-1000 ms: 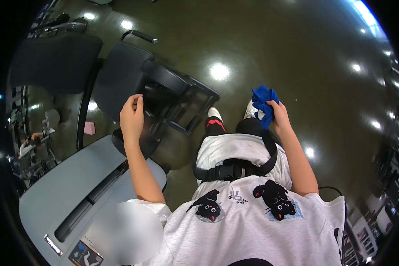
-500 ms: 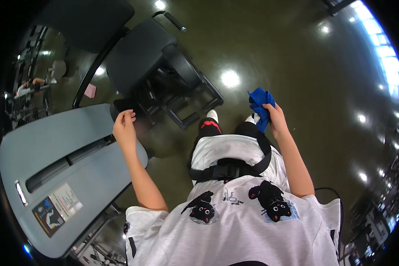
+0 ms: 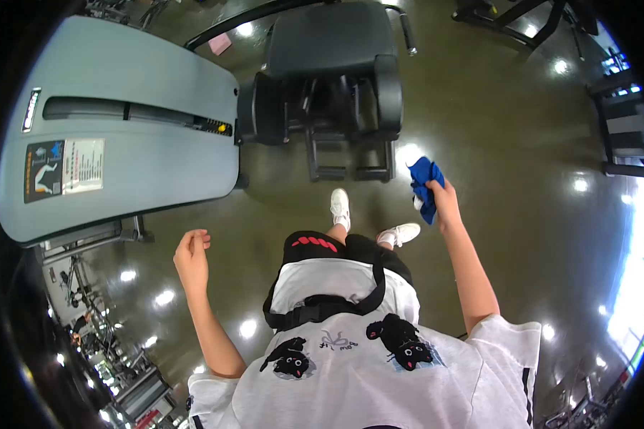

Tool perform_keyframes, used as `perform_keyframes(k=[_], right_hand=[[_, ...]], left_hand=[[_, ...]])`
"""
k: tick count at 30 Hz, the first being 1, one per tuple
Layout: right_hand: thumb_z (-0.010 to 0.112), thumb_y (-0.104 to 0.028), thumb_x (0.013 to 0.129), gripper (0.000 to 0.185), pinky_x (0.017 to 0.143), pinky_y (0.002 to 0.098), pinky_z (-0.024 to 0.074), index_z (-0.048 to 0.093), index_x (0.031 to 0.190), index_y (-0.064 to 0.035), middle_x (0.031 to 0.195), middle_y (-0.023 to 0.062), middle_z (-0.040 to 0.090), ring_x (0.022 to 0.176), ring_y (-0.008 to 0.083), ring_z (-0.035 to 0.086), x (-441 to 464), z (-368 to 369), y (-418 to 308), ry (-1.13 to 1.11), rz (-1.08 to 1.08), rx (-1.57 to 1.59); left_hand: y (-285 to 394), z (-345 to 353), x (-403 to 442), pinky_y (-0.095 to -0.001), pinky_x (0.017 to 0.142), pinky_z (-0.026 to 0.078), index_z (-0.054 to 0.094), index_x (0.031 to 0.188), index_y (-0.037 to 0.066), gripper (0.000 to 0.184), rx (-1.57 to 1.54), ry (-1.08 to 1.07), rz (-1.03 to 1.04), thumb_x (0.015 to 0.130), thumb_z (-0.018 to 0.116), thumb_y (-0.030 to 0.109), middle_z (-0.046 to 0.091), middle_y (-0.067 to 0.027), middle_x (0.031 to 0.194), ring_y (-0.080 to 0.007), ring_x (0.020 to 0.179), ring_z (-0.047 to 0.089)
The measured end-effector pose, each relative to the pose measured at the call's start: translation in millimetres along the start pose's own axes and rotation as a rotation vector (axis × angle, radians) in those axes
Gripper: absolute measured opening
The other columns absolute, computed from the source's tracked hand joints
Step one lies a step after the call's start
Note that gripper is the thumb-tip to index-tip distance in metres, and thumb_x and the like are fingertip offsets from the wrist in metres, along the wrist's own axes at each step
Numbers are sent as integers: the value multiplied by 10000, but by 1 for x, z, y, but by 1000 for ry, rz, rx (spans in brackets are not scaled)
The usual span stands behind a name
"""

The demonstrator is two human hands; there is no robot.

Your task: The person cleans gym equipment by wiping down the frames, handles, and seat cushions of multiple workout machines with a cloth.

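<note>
My right hand (image 3: 445, 201) grips a crumpled blue cloth (image 3: 425, 187) out in front of me on the right, above the floor. A small white patch shows at the cloth's lower edge; what it is, I cannot make out. On the left, my left hand (image 3: 192, 261) is in the air with loosely bent fingers and nothing visible in it. It is below the grey housing (image 3: 172, 168) of an exercise machine and apart from it. The machine's black padded seat (image 3: 333, 43) is ahead of me.
An instruction placard (image 3: 64, 170) is on the grey housing. Black metal foot bars (image 3: 329, 173) stand low under the seat, just ahead of my white shoes (image 3: 340, 207). A pink block (image 3: 220, 44) lies beyond the machine. Other gym equipment (image 3: 622, 114) stands along the right.
My view has turned left and my body has stepped, so the machine now lies straighter ahead. My left hand no longer overlaps the housing. The blue cloth stays in my right hand.
</note>
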State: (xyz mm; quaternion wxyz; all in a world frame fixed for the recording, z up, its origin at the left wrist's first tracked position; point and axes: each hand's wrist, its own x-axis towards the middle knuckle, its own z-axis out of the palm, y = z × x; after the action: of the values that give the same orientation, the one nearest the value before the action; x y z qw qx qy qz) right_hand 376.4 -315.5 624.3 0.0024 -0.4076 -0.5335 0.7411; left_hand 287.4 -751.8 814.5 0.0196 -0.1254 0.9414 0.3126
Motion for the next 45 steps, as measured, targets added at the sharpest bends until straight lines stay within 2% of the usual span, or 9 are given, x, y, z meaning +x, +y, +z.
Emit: perform_keyframes(k=[9, 15, 19, 21, 25, 31, 35, 42, 45], right_hand=[[535, -138, 779, 200, 615, 256, 442, 583, 910, 5, 740, 51, 617, 641, 130, 568, -30, 83, 57, 90, 46, 45], [510, -117, 779, 171, 466, 299, 454, 569, 895, -5, 696, 79, 605, 536, 185, 572, -61, 212, 97, 266, 81, 187], [549, -128, 796, 188, 705, 273, 430, 586, 942, -16, 821, 44, 615, 746, 137, 562, -85, 311, 106, 167, 54, 280], [569, -146, 806, 187, 675, 264, 436, 587, 943, -20, 754, 26, 603, 697, 129, 567, -95, 343, 107, 122, -66, 169], [554, -146, 811, 208, 670, 257, 424, 597, 969, -18, 767, 21, 599, 703, 113, 545, -96, 356, 97, 177, -61, -139], [529, -133, 744, 257, 644, 312, 467, 605, 937, 19, 761, 111, 646, 683, 182, 610, -31, 354, 146, 272, -35, -318], [525, -108, 723, 296, 704, 360, 468, 601, 982, 16, 788, 179, 638, 743, 264, 621, -5, 399, 158, 215, -35, -372], [495, -47, 728, 334, 764, 325, 462, 599, 1043, -12, 855, 178, 638, 823, 252, 626, 16, 429, 142, 113, -81, -327], [509, -75, 737, 340, 755, 319, 465, 579, 1063, -5, 870, 142, 644, 819, 205, 615, 17, 418, 144, 281, -136, -266]], left_hand=[[-59, -30, 29, -258, 751, 467, 618, 952, -37, 238, -177, -34, 49, 923, 484, 157, 657, -83, 875, -144, 811, 622], [-151, -119, 77, -239, 759, 451, 622, 952, -14, 210, -308, 111, 230, 923, 519, 167, 637, -52, 869, -113, 820, 598], [-211, -158, 121, -242, 747, 442, 618, 944, -27, 217, -183, -61, 148, 930, 507, 158, 626, -53, 848, -110, 787, 580], [-221, -160, 145, -255, 763, 447, 614, 946, -35, 219, -285, -53, 176, 935, 495, 149, 627, -58, 855, -118, 790, 582], [-163, -160, 179, -265, 766, 452, 610, 947, -36, 227, -427, -82, 346, 942, 475, 147, 638, -76, 886, -133, 816, 593], [-143, -124, 226, -285, 733, 464, 611, 943, 1, 145, -95, -244, 443, 900, 509, 94, 631, -105, 870, -195, 791, 609], [-162, -90, 272, -304, 731, 470, 607, 943, 9, 135, -105, -341, 474, 894, 517, 97, 633, -111, 869, -215, 787, 617], [-122, -4, 346, -357, 706, 472, 594, 985, 43, 193, -7, -612, 609, 868, 564, 194, 625, -120, 854, -264, 806, 615], [-82, 26, 380, -375, 746, 473, 527, 1146, 49, 347, 294, -632, 956, 871, 558, 259, 619, -135, 961, -298, 866, 608]])
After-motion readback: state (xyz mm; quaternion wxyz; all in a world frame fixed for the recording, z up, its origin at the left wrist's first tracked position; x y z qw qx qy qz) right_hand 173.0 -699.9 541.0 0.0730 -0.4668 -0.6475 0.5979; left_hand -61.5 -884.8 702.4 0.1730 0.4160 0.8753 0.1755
